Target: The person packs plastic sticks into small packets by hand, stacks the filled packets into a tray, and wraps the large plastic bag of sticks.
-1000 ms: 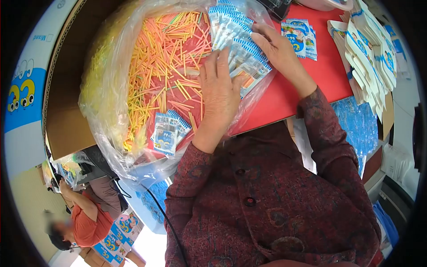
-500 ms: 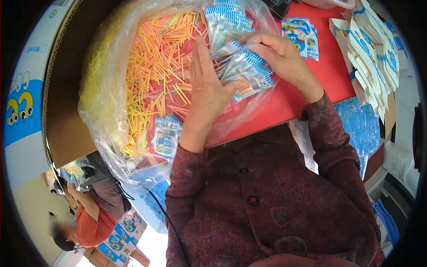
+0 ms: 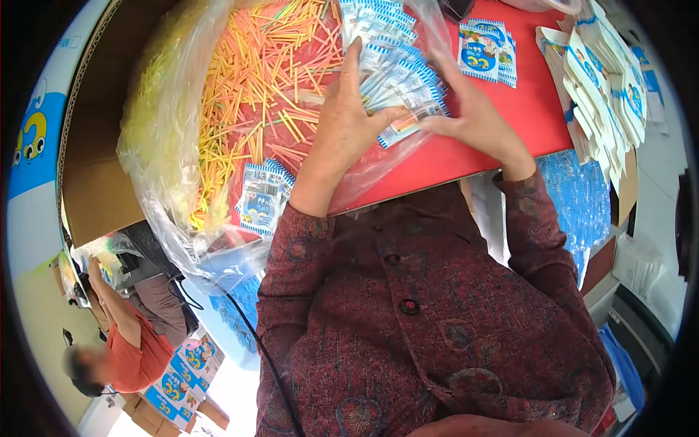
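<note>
A fanned row of small blue-and-white packets (image 3: 399, 81) lies on clear plastic at the top of the red table. My left hand (image 3: 348, 116) rests at its left side, thumb on the near packets and fingers spread upward. Across from it, my right hand (image 3: 473, 116) has its thumb at the near end of the row and its fingers raised along the right edge, thumb and fingers apart. Left of the row are many loose yellow, orange and pink sticks (image 3: 255, 80). Two or more packets (image 3: 261, 198) lie below the sticks, near my left forearm.
Further packets (image 3: 486, 54) lie on the red table (image 3: 520, 116) to the right. Stacked white printed packages (image 3: 597, 87) stand at its right end. A clear plastic bag (image 3: 164, 138) and a cardboard box (image 3: 95, 182) are at the left. A person in orange (image 3: 135, 349) is lower left.
My right hand has gone from pinching at the packets to open beside them. The row looks more evenly fanned. The camera view has shifted slightly.
</note>
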### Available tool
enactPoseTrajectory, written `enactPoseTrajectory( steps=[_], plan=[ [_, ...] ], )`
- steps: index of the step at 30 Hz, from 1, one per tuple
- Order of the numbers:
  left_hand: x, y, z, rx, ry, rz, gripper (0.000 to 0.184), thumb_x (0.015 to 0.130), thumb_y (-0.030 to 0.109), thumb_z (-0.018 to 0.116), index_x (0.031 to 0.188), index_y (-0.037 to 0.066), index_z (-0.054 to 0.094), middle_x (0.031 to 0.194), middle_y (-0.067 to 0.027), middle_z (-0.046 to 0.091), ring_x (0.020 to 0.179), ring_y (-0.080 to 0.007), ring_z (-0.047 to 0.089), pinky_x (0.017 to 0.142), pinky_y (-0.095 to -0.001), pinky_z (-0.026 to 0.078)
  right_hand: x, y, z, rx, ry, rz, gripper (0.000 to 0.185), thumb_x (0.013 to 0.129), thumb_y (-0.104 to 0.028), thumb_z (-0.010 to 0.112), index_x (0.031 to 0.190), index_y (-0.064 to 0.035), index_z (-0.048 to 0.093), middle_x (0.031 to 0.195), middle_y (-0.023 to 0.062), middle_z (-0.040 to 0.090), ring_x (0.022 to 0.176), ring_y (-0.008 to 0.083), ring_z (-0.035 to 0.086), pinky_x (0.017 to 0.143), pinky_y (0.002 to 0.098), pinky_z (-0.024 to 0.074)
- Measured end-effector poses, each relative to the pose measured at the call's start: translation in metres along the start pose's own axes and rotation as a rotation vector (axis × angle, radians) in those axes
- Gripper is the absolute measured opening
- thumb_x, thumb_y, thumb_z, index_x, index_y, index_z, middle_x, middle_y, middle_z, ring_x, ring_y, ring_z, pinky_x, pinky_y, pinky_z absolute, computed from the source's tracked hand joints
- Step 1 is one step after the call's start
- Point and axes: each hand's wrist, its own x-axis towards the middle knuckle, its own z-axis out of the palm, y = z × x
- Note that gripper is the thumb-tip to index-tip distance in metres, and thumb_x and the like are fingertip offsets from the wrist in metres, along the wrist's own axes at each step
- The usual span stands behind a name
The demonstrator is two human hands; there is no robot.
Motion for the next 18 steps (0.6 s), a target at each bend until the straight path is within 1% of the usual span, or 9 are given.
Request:
enactPoseTrajectory(
  steps=[1, 2, 5, 10, 13, 14, 16, 17, 18],
  plan=[
    [0.001, 0.001, 0.001, -0.003, -0.008, 0.006, 0.104, 0.066, 0.012, 0.082, 0.146, 0.006, 0.017, 0.122, -0.0247, 0.054, 0.113, -0.037, 0.055, 0.094, -0.0415, 0.046, -0.003, -0.004, 0.003, -0.282, 0.017, 0.016, 0.096, 0.074, -0.024, 0.079, 0.147, -0.0038, 0.02, 0.138, 0.0216, 0.044, 0.13, 0.0295, 0.043, 0.107, 0.0357, 0.0329],
    [0.001, 0.002, 0.001, -0.056, -0.009, -0.012, 0.104, 0.066, 0.012, 0.083, 0.146, 0.006, 0.016, 0.124, -0.0251, 0.053, 0.115, -0.0365, 0.054, 0.095, -0.0409, 0.046, -0.003, -0.007, 0.005, -0.286, 0.024, 0.017, 0.096, 0.074, -0.024, 0.079, 0.147, -0.0038, 0.02, 0.138, 0.0216, 0.044, 0.13, 0.0295, 0.043, 0.107, 0.0357, 0.0329],
    [0.001, 0.003, -0.003, -0.151, 0.011, -0.046, 0.106, 0.067, 0.012, 0.083, 0.147, 0.006, 0.014, 0.127, -0.026, 0.051, 0.118, -0.0353, 0.053, 0.095, -0.0398, 0.046, 0.003, -0.014, 0.009, -0.154, 0.094, 0.223, 0.099, 0.071, -0.02, 0.081, 0.148, -0.006, 0.021, 0.139, 0.0225, 0.043, 0.13, 0.0312, 0.042, 0.106, 0.0377, 0.0351],
    [-0.005, 0.0, -0.003, -0.178, 0.009, -0.039, 0.111, 0.066, 0.012, 0.084, 0.148, 0.006, 0.01, 0.13, -0.0243, 0.05, 0.119, -0.0311, 0.053, 0.094, -0.0368, 0.047, 0.002, -0.011, 0.013, -0.127, 0.104, 0.229, 0.098, 0.072, -0.02, 0.081, 0.148, -0.0081, 0.021, 0.139, 0.0179, 0.045, 0.127, 0.0287, 0.045, 0.102, 0.0362, 0.0387],
    [-0.007, 0.005, -0.006, -0.217, -0.001, -0.022, 0.112, 0.065, 0.011, 0.084, 0.148, 0.006, 0.009, 0.129, -0.0228, 0.051, 0.118, -0.0289, 0.054, 0.093, -0.0355, 0.048, 0.004, -0.018, 0.016, -0.015, 0.137, 0.016, 0.094, 0.074, -0.018, 0.079, 0.148, -0.0082, 0.022, 0.133, 0.0127, 0.051, 0.121, 0.0239, 0.05, 0.1, 0.0331, 0.04],
    [-0.008, 0.007, -0.005, -0.354, 0.027, -0.015, 0.109, 0.066, 0.01, 0.084, 0.147, 0.006, 0.012, 0.127, -0.0212, 0.052, 0.117, -0.0269, 0.054, 0.092, -0.0346, 0.048, 0.004, -0.021, 0.013, -0.014, 0.135, 0.021, 0.094, 0.074, -0.018, 0.079, 0.148, -0.0082, 0.022, 0.133, 0.0127, 0.051, 0.121, 0.0239, 0.05, 0.1, 0.0331, 0.04],
    [-0.011, 0.012, -0.004, -0.629, 0.083, -0.005, 0.104, 0.067, 0.008, 0.083, 0.146, 0.006, 0.016, 0.125, -0.0178, 0.054, 0.114, -0.0228, 0.056, 0.09, -0.0327, 0.049, 0.008, -0.033, 0.003, -0.018, 0.081, -0.081, 0.09, 0.075, -0.015, 0.077, 0.148, -0.0081, 0.024, 0.131, 0.011, 0.052, 0.121, 0.021, 0.049, 0.101, 0.0319, 0.0392],
    [-0.012, 0.011, -0.004, -0.631, 0.085, -0.008, 0.104, 0.067, 0.008, 0.083, 0.146, 0.006, 0.016, 0.125, -0.0178, 0.054, 0.114, -0.0228, 0.056, 0.09, -0.0327, 0.049, 0.01, -0.036, 0.001, -0.021, 0.054, -0.137, 0.088, 0.076, -0.014, 0.077, 0.147, -0.008, 0.025, 0.129, 0.0101, 0.053, 0.12, 0.0195, 0.049, 0.101, 0.0312, 0.0388],
    [-0.012, 0.009, -0.005, -0.527, 0.041, -0.035, 0.099, 0.068, 0.007, 0.082, 0.145, 0.005, 0.02, 0.123, -0.0162, 0.055, 0.113, -0.0209, 0.056, 0.089, -0.0319, 0.049, 0.011, -0.036, 0.002, -0.021, 0.051, -0.139, 0.088, 0.076, -0.014, 0.077, 0.147, -0.008, 0.025, 0.129, 0.0101, 0.053, 0.12, 0.0195, 0.049, 0.101, 0.0312, 0.0388]
  ],
)
